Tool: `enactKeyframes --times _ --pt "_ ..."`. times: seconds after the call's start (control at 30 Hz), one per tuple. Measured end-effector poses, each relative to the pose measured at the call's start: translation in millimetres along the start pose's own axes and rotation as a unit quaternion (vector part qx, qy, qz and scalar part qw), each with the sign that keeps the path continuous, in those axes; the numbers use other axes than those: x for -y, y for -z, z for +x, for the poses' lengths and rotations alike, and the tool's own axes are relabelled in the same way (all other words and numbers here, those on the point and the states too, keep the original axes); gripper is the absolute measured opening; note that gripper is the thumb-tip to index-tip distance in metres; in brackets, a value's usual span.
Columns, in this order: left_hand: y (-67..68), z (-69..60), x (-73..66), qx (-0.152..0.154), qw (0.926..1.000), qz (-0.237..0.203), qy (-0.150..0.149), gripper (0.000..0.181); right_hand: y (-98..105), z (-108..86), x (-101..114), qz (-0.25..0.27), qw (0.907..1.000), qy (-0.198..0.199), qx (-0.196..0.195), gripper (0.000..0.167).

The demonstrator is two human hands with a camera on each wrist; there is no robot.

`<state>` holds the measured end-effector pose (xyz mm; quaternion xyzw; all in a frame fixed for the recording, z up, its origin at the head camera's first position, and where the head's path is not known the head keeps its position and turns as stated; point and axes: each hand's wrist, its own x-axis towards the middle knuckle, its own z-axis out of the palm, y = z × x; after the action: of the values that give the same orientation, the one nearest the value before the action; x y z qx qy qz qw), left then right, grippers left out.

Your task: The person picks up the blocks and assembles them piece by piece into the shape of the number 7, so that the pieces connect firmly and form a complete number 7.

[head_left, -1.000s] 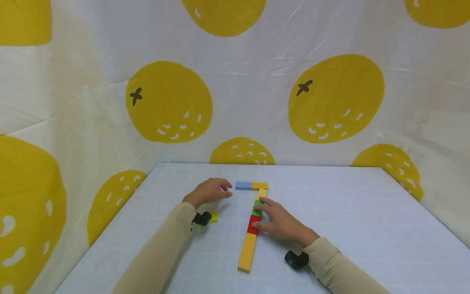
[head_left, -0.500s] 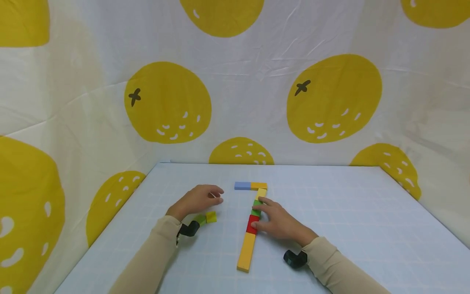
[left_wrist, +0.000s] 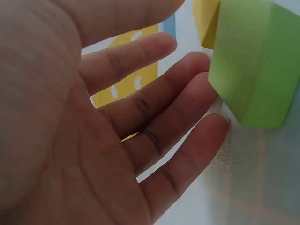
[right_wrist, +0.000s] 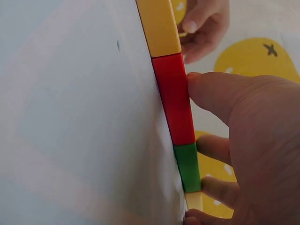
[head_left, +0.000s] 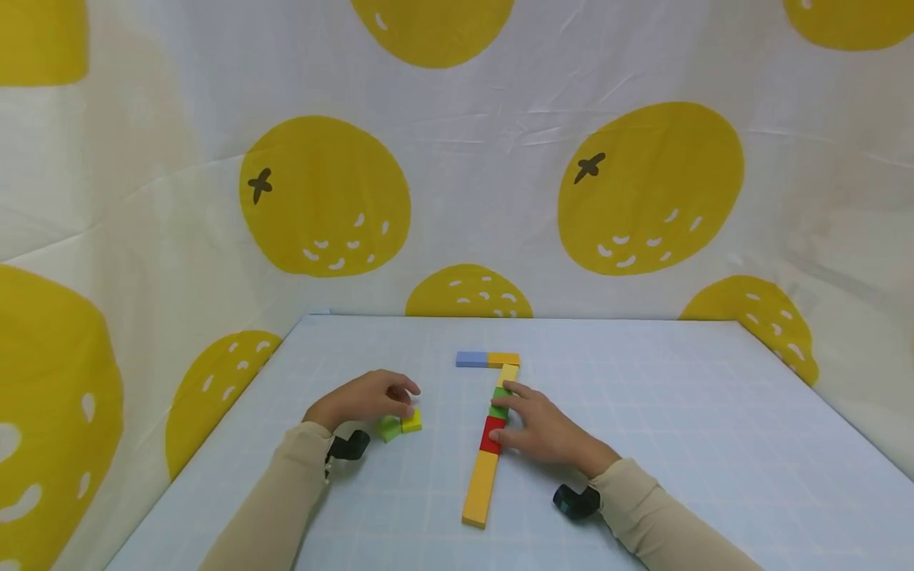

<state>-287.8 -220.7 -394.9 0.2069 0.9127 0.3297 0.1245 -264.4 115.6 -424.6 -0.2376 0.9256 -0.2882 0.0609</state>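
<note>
A row of blocks lies on the table: a long orange block (head_left: 480, 488), a red block (head_left: 491, 424), a green block (head_left: 498, 411) and a pale yellow block (head_left: 508, 373). My right hand (head_left: 546, 432) rests on it, thumb touching the red block and fingertips at the green and pale yellow ones. Across the far end lie a blue block (head_left: 472, 359) and a short orange block (head_left: 504, 360). My left hand (head_left: 364, 396) is over a yellow block (head_left: 412, 424) and a light green faceted block (left_wrist: 253, 65), fingers loosely bent and holding nothing.
The table (head_left: 643, 381) has a pale checked cover. Behind it and at the sides hangs a white curtain (head_left: 485, 174) printed with big yellow fruit. A black camera (head_left: 350, 446) sits on the left wrist and another dark camera (head_left: 575, 503) on the right.
My left hand has moved left and toward me, from beside the blue block to above the yellow and light green blocks. The right hand stays on the row.
</note>
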Motion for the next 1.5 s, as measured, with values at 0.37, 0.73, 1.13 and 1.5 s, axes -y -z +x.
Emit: enactKeyframes --times 0.37,0.73,1.13,1.5 --pt "-3.6 0.1 -8.1 0.029 0.9991 0.029 0.008 0.025 1 -0.6 -2 0.004 1.0 0.004 0.0 0.06" --pt "-10.6 0.1 -10.1 0.021 0.999 0.035 0.019 0.024 -1 0.4 -5 0.001 1.0 0.006 -0.001 0.061" --pt "-11.5 1.8 -6.1 0.016 0.999 0.041 0.008 0.023 0 -0.7 -3 -0.001 0.9999 0.011 0.001 0.061" --pt "-11.3 5.1 -9.5 -0.021 0.9992 0.021 0.025 0.024 1 -0.6 -3 0.0 1.0 0.003 0.0 0.061"
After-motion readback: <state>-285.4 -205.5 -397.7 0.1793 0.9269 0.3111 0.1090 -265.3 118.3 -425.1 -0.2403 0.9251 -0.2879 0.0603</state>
